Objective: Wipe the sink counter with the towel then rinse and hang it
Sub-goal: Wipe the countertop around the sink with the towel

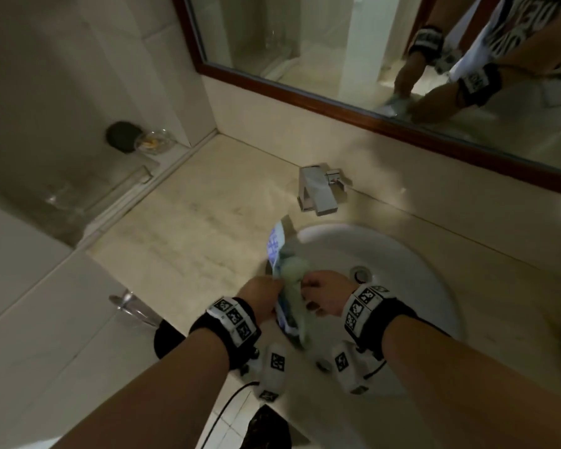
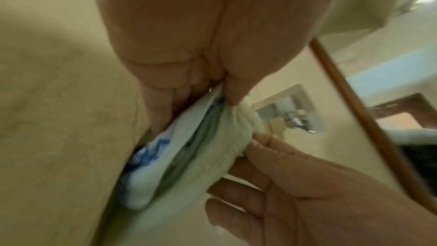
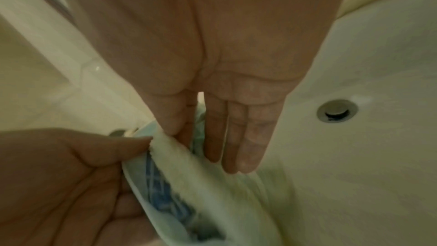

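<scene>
A pale green towel (image 1: 292, 267) with a blue-patterned side hangs bunched over the left rim of the white sink (image 1: 402, 254). My left hand (image 1: 269, 286) and right hand (image 1: 311, 286) hold it between them, close together. In the left wrist view the left hand (image 2: 222, 94) pinches the towel (image 2: 212, 156) at its top edge. In the right wrist view the right hand (image 3: 182, 134) pinches the towel (image 3: 201, 175) with thumb and forefinger, its other fingers straight. The drain (image 3: 337, 111) lies to the right in the sink (image 3: 366, 175).
A square chrome faucet (image 1: 318, 189) stands behind the basin on the beige counter (image 1: 191, 228). A wood-framed mirror (image 1: 370, 115) hangs above. A glass dish (image 1: 154, 142) and a glass shelf (image 1: 110, 192) are fixed to the left wall. A cable (image 1: 227, 403) hangs below my left wrist.
</scene>
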A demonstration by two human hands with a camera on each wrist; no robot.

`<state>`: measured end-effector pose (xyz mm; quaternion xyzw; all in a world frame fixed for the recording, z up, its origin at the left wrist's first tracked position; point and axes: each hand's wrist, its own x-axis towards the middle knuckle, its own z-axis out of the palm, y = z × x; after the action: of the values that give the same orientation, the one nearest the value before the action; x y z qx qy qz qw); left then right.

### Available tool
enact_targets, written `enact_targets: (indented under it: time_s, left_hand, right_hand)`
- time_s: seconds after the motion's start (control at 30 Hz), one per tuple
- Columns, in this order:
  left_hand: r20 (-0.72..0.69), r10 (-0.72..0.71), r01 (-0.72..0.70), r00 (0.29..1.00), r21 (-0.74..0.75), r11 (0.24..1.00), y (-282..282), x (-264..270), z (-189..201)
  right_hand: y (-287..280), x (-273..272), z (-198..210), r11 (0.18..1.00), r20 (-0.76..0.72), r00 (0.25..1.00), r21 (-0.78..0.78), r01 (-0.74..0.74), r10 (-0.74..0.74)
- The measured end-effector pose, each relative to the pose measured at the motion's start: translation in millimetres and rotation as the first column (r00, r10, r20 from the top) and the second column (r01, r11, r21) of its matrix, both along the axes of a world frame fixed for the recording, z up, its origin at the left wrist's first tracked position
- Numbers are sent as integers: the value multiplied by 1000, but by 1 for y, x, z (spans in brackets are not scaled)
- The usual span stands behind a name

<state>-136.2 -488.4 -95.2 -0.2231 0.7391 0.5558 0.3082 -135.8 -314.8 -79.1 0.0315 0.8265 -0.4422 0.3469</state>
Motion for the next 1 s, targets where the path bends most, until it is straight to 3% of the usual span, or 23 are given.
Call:
enact_targets:
  time_s: [0.23, 0.33, 0.43, 0.6, 0.7, 0.77, 0.9, 1.0]
  left_hand:
    - [-172, -134, 150, 976, 85, 985, 32, 24, 77]
    - [-212, -161, 193, 964, 143, 971, 43, 23, 119]
    - [-263, -246, 282, 933, 107, 953, 48, 7, 147]
    - [-395, -533, 559, 748, -59, 827, 58, -28, 201]
    - [-434, -727, 739, 532, -181, 649, 64, -48, 238]
    - [-439, -809, 784, 390, -303, 543, 66, -59, 266]
    - [-440, -837, 898, 325, -133, 419, 64, -84, 301]
    - [-495, -823, 939, 280, -37, 341, 59, -99, 307]
  right_hand:
    - [67, 34, 85, 989, -4, 995, 116, 96, -97]
    - [94, 45, 116, 974, -82, 986, 162, 157, -145]
    - [107, 50, 147, 967, -193, 971, 185, 175, -138]
    - [108, 28, 192, 930, -438, 899, 318, 186, -30]
    - [95, 16, 223, 939, -574, 814, 322, 119, 93]
    - [83, 10, 244, 946, -613, 780, 310, 93, 124]
    - [80, 3, 288, 838, -534, 841, 497, 226, 90]
    - [81, 9, 305, 818, -583, 813, 470, 333, 4]
